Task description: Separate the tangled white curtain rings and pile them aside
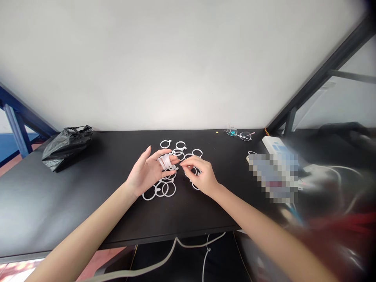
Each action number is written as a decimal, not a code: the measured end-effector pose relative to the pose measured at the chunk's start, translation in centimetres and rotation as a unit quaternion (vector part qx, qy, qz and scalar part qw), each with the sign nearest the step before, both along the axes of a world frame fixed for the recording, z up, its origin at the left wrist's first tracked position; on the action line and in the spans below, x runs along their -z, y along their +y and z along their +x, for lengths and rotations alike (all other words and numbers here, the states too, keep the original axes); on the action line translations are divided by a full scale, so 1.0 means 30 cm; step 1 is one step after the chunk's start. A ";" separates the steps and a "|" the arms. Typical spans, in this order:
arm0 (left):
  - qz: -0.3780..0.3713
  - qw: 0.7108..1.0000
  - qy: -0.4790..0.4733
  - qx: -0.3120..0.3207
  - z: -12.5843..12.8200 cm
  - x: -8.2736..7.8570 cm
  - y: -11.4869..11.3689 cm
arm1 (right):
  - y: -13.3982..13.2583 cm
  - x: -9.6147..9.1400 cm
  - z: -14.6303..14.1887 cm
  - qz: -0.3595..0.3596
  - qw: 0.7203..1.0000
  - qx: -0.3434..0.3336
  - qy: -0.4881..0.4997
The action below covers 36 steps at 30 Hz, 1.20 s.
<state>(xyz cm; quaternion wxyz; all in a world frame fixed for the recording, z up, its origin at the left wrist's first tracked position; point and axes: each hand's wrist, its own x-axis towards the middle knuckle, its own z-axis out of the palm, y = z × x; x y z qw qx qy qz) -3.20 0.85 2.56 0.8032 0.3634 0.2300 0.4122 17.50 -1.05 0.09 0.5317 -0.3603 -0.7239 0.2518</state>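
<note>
My left hand [147,166] is held palm up above the table, thumb apart and fingers stretched out. Several white bands [166,161] are looped side by side around its middle fingers. Close to those fingertips, my right hand [201,174] has its thumb and index finger pinched together; whatever lies between them is too small to make out. Thin white rings with small knobs are scattered under and around both hands, such as one white ring [149,198] at the near left and another [165,141] farther back. Some overlap, and my hands partly hide others.
A black plastic bag [69,145] lies on the black table [114,219] at the back left. Eyeglasses [245,136] rest by the wall at the back right. A white power strip [279,152] and a blurred-out object [273,178] sit to the right. A pale cable [164,260] hangs below the front edge.
</note>
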 end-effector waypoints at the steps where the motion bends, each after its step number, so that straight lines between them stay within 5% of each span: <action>1: 0.023 1.000 0.019 -0.009 0.003 0.001 -0.001 | -0.003 -0.003 0.000 -0.056 0.998 -0.020 0.019; 4: 0.148 0.977 0.133 -0.076 0.017 0.003 -0.017 | -0.009 -0.022 0.001 -0.290 0.942 -0.150 0.076; 7: 0.332 0.896 0.269 -0.124 0.034 0.007 -0.057 | -0.010 -0.050 -0.001 -0.447 0.842 -0.274 0.129; 11: 0.520 0.780 0.333 -0.097 0.065 0.033 -0.116 | -0.011 -0.075 -0.004 -0.496 0.782 -0.312 0.212; 15: 0.586 0.732 0.347 -0.032 0.095 0.058 -0.134 | -0.020 -0.073 0.001 -0.491 0.791 -0.309 0.194; 25: 0.594 0.729 0.340 0.020 0.097 0.029 -0.125 | -0.046 -0.067 -0.036 -0.422 0.869 -0.175 0.193; 29: 0.562 0.753 0.341 0.027 0.095 0.031 -0.133 | -0.043 -0.061 -0.038 -0.370 0.899 -0.150 0.182; 32: 0.517 0.797 0.314 -0.003 0.087 0.027 -0.132 | -0.024 -0.072 -0.018 -0.408 0.868 -0.183 0.217; 36: 0.415 0.874 0.249 -0.032 0.079 0.006 -0.130 | 0.000 -0.087 0.009 -0.456 0.803 -0.308 0.230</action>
